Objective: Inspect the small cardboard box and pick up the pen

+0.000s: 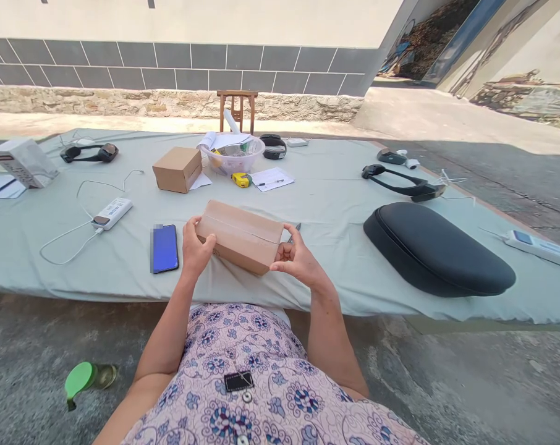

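Brown cardboard box (pixel 239 237) sits between both hands, tilted, taped seam on top, over the near edge of the pale green cloth (pixel 308 204) - can't tell if it touches the cloth. Left hand (pixel 197 247) wraps its left end, fingers curled over the top. Right hand (pixel 298 259) pinches the near right corner between thumb and index finger, other fingers curled.

Left to right: white carton (pixel 24 162), power bank (pixel 112 213) with white cable, phone (pixel 165 248) just beside the left hand, second cardboard box (pixel 177 169), plastic bowl (pixel 232 154), yellow tape measure (pixel 241 179), black padded case (pixel 440 249). Small metal tip (pixel 295 230) just behind the right hand - too small to identify. Nothing between hands and box. Both forearms angle up and inward from the lap, elbows low.
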Demonstrator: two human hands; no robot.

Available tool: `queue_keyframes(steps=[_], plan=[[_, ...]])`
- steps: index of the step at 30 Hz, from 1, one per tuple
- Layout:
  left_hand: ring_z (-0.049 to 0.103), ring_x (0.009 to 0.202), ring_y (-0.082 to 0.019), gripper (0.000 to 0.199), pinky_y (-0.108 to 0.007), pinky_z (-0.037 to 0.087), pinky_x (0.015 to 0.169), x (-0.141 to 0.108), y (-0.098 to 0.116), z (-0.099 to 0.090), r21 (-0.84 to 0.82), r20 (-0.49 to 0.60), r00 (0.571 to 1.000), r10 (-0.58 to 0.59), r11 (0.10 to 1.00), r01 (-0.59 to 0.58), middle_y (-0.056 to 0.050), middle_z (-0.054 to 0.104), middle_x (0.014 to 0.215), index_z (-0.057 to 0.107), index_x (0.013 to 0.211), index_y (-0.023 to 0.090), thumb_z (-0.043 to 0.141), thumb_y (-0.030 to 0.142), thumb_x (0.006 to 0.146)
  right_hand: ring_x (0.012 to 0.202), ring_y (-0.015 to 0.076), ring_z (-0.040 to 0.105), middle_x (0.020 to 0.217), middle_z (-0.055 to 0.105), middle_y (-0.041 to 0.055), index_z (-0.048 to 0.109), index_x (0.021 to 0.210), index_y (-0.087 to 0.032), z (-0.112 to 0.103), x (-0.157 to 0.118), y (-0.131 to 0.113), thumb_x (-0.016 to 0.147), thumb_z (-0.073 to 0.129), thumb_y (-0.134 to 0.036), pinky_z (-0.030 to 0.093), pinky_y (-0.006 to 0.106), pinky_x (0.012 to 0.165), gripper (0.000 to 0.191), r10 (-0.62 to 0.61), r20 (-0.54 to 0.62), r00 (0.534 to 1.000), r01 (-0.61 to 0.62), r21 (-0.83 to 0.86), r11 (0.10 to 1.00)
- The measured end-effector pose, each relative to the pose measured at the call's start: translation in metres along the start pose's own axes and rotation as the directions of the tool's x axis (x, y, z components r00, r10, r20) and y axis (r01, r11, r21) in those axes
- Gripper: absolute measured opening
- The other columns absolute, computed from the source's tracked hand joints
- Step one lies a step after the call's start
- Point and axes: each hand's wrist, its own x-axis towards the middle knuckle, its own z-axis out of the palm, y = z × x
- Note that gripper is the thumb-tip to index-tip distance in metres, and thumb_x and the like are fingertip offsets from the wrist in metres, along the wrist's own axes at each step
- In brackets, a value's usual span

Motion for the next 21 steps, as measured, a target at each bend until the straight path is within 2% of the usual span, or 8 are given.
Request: queue_keyframes(steps=[3, 6, 11, 14, 21], plan=[[0.061, 0.104, -0.022, 0.038, -0.035, 0.048, 0.088, -0.001, 0.006, -0.004, -0.007, -0.012, 0.998, -0.056, 0.998, 0.056, -0.007, 0.062, 0.113, 0.052, 0.114, 0.022, 0.060, 0.028, 0.077, 0.058, 0.0123, 0.053, 0.062, 0.053, -0.0121, 0.041, 0.124, -0.027, 0.001, 0.002, 0.003, 0.058, 0.091, -0.047, 0.046, 0.025, 0.060, 0.085, -0.068, -0.076, 0.995, 0.073, 0.064, 0.995], [0.061, 0.091, -0.019, 0.030, -0.032, 0.048, 0.081, -0.002, 0.009, -0.007, -0.020, -0.034, 0.997, -0.072, 0.997, 0.072, -0.003, 0.063, 0.100, 0.053, 0.107, 0.022, 0.061, 0.033, 0.079, 0.059, 0.0128, 0.055, 0.061, 0.053, -0.0119, 0.044, 0.109, -0.029, 0.002, 0.003, 0.004, 0.064, 0.085, -0.055, 0.049, 0.027, 0.061, 0.066, -0.108, -0.095, 0.990, 0.117, 0.099, 0.988], [0.057, 0.079, -0.015, 0.019, -0.027, 0.044, 0.072, -0.003, 0.010, -0.010, -0.041, -0.094, 0.993, -0.069, 0.997, 0.066, 0.001, 0.057, 0.083, 0.051, 0.092, 0.023, 0.058, 0.038, 0.085, 0.055, 0.0136, 0.058, 0.058, 0.056, -0.0098, 0.045, 0.099, -0.027, 0.004, 0.001, 0.004, 0.077, 0.069, -0.065, 0.051, 0.029, 0.059, 0.050, -0.151, -0.105, 0.983, 0.161, 0.089, 0.983], [0.054, 0.074, -0.014, 0.018, -0.026, 0.042, 0.068, -0.004, 0.011, -0.012, -0.056, -0.084, 0.995, -0.046, 0.998, 0.041, 0.001, 0.055, 0.080, 0.048, 0.086, 0.023, 0.055, 0.039, 0.089, 0.050, 0.0129, 0.055, 0.053, 0.054, -0.0097, 0.047, 0.096, -0.026, 0.005, 0.000, 0.004, 0.084, 0.061, -0.066, 0.049, 0.029, 0.057, 0.044, -0.192, -0.169, 0.967, 0.204, 0.052, 0.978], [0.053, 0.070, -0.014, 0.021, -0.024, 0.041, 0.064, -0.008, 0.015, -0.008, 0.000, -0.020, 0.998, -0.057, 0.998, 0.057, 0.003, 0.053, 0.074, 0.044, 0.077, 0.023, 0.052, 0.037, 0.090, 0.053, 0.0124, 0.053, 0.059, 0.054, -0.0076, 0.050, 0.096, -0.025, 0.004, -0.004, 0.000, 0.087, 0.056, -0.063, 0.047, 0.027, 0.055, 0.039, -0.246, -0.312, 0.918, 0.227, -0.096, 0.969]])
